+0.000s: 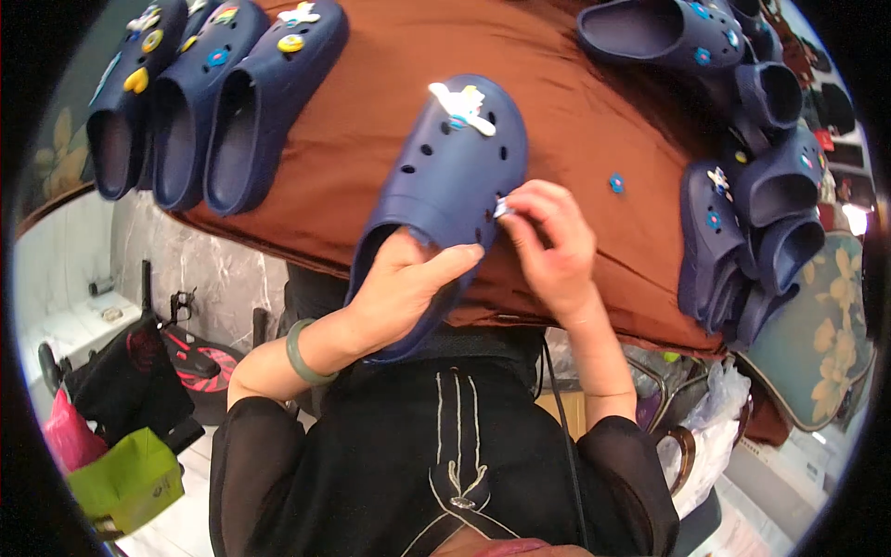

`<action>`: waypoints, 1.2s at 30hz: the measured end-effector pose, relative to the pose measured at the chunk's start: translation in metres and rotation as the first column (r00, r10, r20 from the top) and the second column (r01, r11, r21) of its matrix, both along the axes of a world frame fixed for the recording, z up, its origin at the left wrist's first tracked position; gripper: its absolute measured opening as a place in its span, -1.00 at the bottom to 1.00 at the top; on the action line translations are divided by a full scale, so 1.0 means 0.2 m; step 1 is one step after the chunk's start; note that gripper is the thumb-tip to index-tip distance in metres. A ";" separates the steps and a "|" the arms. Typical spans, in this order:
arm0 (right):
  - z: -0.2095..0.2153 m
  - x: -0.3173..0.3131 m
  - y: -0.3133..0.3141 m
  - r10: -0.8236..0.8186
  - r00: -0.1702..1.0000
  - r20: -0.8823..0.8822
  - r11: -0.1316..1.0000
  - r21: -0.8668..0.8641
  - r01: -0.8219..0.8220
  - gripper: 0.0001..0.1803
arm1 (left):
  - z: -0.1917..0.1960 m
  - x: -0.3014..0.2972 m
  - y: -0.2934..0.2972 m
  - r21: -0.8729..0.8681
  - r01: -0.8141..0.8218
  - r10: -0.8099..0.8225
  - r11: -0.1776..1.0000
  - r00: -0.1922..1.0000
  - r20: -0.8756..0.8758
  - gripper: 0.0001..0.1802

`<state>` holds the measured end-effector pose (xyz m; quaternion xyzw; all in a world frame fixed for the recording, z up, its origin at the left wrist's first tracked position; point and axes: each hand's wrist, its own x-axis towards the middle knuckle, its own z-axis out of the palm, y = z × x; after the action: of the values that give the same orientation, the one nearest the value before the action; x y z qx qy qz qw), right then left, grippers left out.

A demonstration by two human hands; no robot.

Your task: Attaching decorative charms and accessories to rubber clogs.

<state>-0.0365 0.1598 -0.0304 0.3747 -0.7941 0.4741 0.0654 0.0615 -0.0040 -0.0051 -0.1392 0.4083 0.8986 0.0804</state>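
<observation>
A navy blue clog (464, 176) with round holes is tilted over the table's near edge, its toe pointing away from me. My left hand (404, 278) grips it, fingers inside the foot opening and thumb pressed on the outer side. A white figure charm (462, 108) sits on the clog's toe. At the clog's right side my right hand (554, 243) is closed in a pinch on a small white-and-blue charm (502, 207), held at a hole. Most of that charm is hidden by my fingertips. Right of my hand, a blue flower charm (616, 183) lies loose on the cloth.
A brown cloth (371, 56) covers the table. Several decorated navy clogs (269, 102) stand at the far left. More clogs (715, 232) are piled along the right edge and at the far right (664, 35). A floral-patterned chair (807, 325) stands at the right.
</observation>
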 end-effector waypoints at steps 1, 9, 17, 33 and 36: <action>0.00 0.03 -0.02 0.002 1.000 -0.028 0.999 -0.046 -0.003 -0.71 | -0.01 0.00 0.00 -0.033 -0.006 0.006 0.999 1.000 -0.005 -0.57; -0.06 0.05 0.02 -0.060 0.985 0.160 0.996 -0.050 0.069 -0.72 | 0.02 -0.02 -0.03 -0.134 0.024 -0.030 0.991 0.999 -0.045 -0.55; 0.19 -0.16 -0.19 0.130 0.964 -0.232 0.986 0.133 -0.101 -0.76 | -0.04 -0.03 -0.03 -0.225 0.080 -0.096 0.971 0.993 -0.063 -0.66; 0.36 -0.24 -0.35 0.484 0.788 -0.381 0.779 0.597 -0.190 -0.63 | -0.09 -0.05 -0.06 -0.266 0.211 -0.228 0.941 0.973 -0.035 -0.73; 0.36 -0.23 -0.37 0.509 0.752 -0.418 0.721 0.684 -0.108 -0.59 | -0.10 -0.06 -0.04 -0.237 0.143 -0.169 0.961 0.981 -0.093 -0.64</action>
<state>-0.0831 0.0853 0.0420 0.6342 -0.7658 0.0515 0.0926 0.0501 -0.0119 -0.0249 -0.0641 0.5227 0.8428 0.1112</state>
